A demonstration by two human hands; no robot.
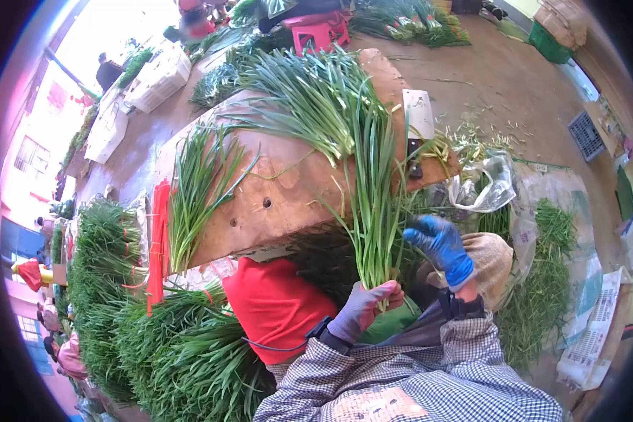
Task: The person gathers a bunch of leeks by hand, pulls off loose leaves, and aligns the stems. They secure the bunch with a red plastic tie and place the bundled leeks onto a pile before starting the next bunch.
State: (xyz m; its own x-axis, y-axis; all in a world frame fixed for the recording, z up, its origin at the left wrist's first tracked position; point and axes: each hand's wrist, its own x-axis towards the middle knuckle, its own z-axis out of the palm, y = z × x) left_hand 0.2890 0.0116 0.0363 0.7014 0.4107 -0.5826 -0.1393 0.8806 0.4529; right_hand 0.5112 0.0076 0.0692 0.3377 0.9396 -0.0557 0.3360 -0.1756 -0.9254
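In my left hand point(364, 308), which wears a grey-purple glove, is the lower end of a bunch of garlic chives point(374, 204). Its long leaves lean up over the wooden board point(288, 190). My right hand point(439, 246), in a blue glove, is just right of the bunch, fingers apart and curled, with nothing visible in it. A larger heap of garlic chives point(309, 98) lies across the back of the board, and a smaller bunch point(200, 190) rests at its left. A cleaver point(418, 116) with a dark handle lies at the board's right edge.
Red ties point(159, 239) hang at the board's left end. Tied green bundles point(183, 344) are piled at left. On the right are a clear plastic bag point(489, 183) and loose trimmings point(538, 295). A pink stool point(318, 32) and a seated person are beyond the board.
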